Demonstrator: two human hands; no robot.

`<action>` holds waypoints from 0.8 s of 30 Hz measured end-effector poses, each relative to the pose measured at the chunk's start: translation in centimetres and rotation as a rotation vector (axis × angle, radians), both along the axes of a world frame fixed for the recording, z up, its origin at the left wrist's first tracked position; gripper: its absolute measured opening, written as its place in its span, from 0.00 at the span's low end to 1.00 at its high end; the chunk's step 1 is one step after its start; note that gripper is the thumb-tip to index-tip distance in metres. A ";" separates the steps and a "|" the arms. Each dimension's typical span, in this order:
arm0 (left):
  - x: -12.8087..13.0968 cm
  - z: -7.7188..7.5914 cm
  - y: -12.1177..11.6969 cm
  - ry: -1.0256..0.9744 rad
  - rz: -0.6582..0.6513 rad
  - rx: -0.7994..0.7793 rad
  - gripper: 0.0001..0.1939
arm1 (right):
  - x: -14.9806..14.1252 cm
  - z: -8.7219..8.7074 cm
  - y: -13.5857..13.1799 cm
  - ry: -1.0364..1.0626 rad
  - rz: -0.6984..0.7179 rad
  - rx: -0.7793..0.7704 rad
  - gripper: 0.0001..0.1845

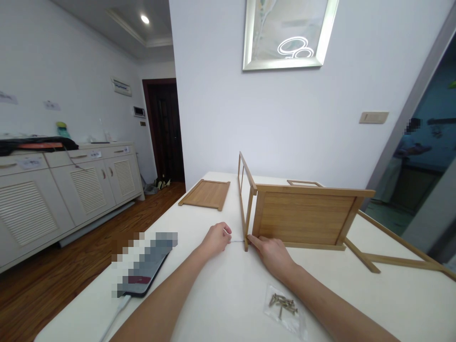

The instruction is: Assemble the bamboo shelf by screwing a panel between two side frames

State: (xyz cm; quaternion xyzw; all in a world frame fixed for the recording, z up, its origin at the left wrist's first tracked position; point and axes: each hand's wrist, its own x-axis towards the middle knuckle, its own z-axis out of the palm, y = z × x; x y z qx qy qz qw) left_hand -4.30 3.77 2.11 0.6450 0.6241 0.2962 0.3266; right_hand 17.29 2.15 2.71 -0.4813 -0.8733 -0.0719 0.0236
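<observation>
My left hand [217,240] is closed, fingers curled around a thin metal rod that looks like a hex key [237,241]. Its tip meets the bottom of the upright wooden side frame [248,216]. On the other side of that post, my right hand [273,254] grips the lower corner where the side frame meets a wooden panel [306,216]. The panel stands on its long edge, roughly at a right angle to the frame. My right fingertips are partly hidden behind the joint. Close to my right forearm lies a clear bag of bolts [283,304].
A second wooden panel [206,194] lies flat at the back left of the white table [213,304]. A phone [149,270] with a charging cable is left of my arm. More wooden frame pieces [399,260] lie at right. A person [409,142] appears beyond the doorway.
</observation>
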 end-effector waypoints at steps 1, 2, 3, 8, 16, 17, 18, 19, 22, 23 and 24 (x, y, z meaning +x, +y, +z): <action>0.0 0.1 0.0 0.007 0.002 -0.002 0.08 | 0.0 0.0 0.0 0.000 0.000 0.000 0.24; 0.1 0.1 0.0 0.015 0.005 -0.004 0.08 | 0.0 0.0 0.0 0.000 0.001 0.000 0.24; 0.1 0.1 0.0 0.024 0.010 -0.004 0.08 | 0.0 -0.1 0.1 0.000 0.000 0.001 0.24; 0.3 0.2 -0.1 0.079 0.052 0.020 0.08 | 0.0 -0.2 0.1 0.002 -0.003 0.006 0.24; 0.4 0.4 -0.1 0.071 0.060 0.002 0.09 | 0.0 -0.2 0.1 0.007 0.002 0.007 0.24; 0.4 0.3 -0.1 0.059 0.057 -0.013 0.09 | 0.0 -0.2 0.1 0.006 0.001 0.006 0.24; 0.4 0.3 0.0 0.049 0.054 -0.025 0.10 | 0.0 -0.2 0.1 0.007 0.001 0.005 0.23; 0.3 0.2 0.0 0.040 0.052 -0.032 0.10 | 0.0 -0.2 0.1 0.007 0.000 0.004 0.23; 0.3 0.0 0.1 0.028 0.047 -0.038 0.10 | 0.0 -0.2 0.1 0.008 0.001 0.000 0.23; 0.2 0.0 0.1 0.029 0.046 -0.032 0.10 | 0.0 -0.1 0.1 0.009 0.000 -0.001 0.24; 0.2 0.0 0.1 0.031 0.045 -0.020 0.09 | 0.0 -0.1 0.1 0.009 0.000 -0.002 0.24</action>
